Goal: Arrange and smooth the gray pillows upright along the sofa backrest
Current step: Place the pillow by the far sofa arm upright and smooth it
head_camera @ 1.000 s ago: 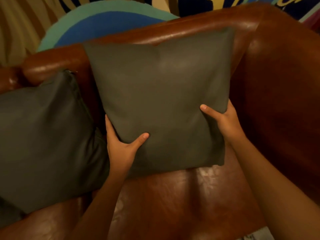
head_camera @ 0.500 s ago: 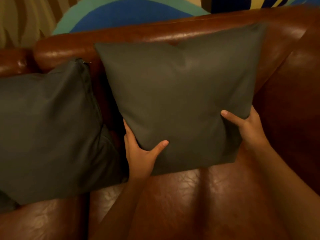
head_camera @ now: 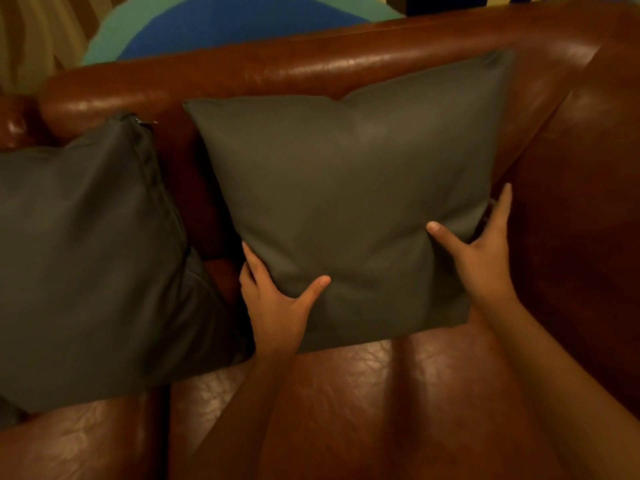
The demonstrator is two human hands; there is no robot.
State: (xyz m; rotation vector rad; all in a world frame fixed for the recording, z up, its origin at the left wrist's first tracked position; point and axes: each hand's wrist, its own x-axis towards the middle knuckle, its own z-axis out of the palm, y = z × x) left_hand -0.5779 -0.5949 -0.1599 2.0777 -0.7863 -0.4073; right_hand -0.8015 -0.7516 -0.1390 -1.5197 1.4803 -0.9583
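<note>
A person's two bare forearms reach across the glossy, creased brown leather seat (head_camera: 363, 393) of a sofa, under warm, dim light. The left hand (head_camera: 277, 306) grips the lower left corner of a gray pillow (head_camera: 346, 202), thumb pressed into its front and fingers tucked behind; the right hand (head_camera: 485, 258) clasps the lower right edge, thumb on the front, fingers running up the side. The pillow stands upright on the seat at the sofa's right end, leaning against the backrest (head_camera: 311, 64) beside the right armrest (head_camera: 581, 202), its smooth face dimpled under both thumbs. A second gray pillow (head_camera: 79, 254) leans to its left, a zipper pull at its top corner, the two set apart. Behind the sofa, a blue-and-teal patterned backdrop (head_camera: 225, 26) shows.
</note>
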